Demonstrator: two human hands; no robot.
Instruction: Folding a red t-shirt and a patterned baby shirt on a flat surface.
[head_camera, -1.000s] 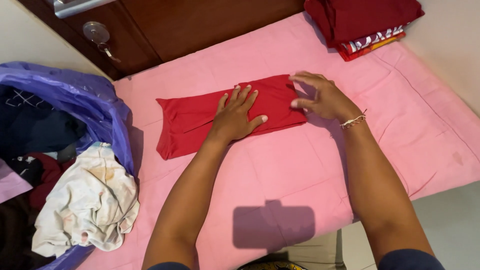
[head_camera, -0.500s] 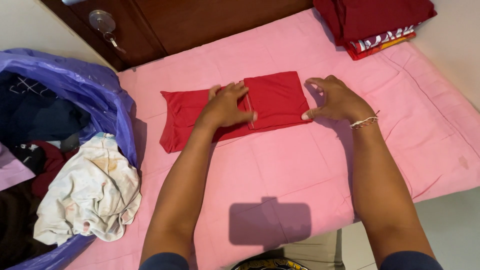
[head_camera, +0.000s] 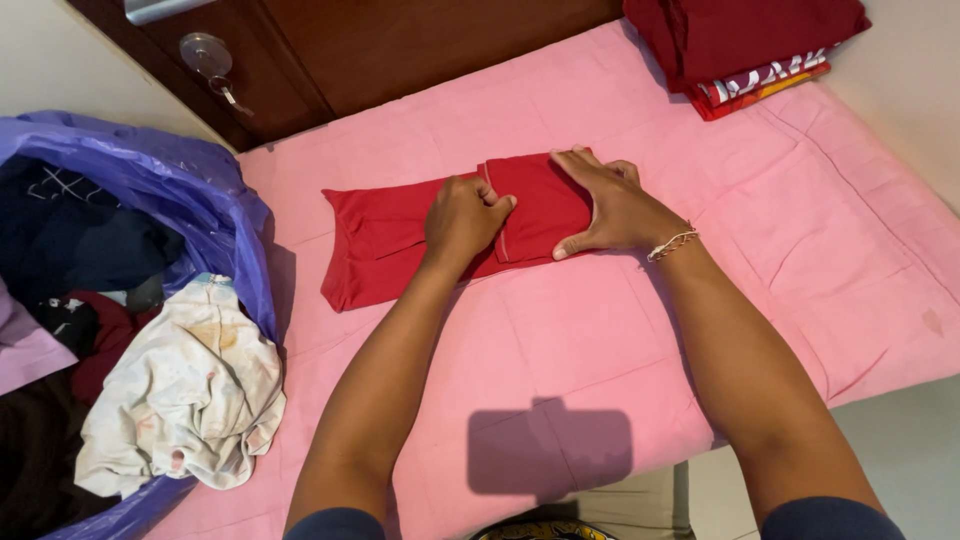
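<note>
A red garment (head_camera: 380, 235) lies on the pink mattress (head_camera: 620, 330), folded into a long strip with its right end doubled over to the left. My left hand (head_camera: 462, 215) rests on the strip's middle, fingers curled against the edge of the folded flap. Flat on the flap's right side lies my right hand (head_camera: 605, 205), fingers spread, a thin bracelet at the wrist.
A purple plastic bag (head_camera: 170, 190) full of dark clothes stands at the left, with a stained white cloth (head_camera: 180, 390) spilling from it. A stack of folded red garments (head_camera: 750, 40) sits at the far right corner. A dark wooden door (head_camera: 400, 40) is behind the mattress.
My right hand has carried the garment's right end leftward, making the fold narrower. My left hand has curled its fingers at the fold's edge.
</note>
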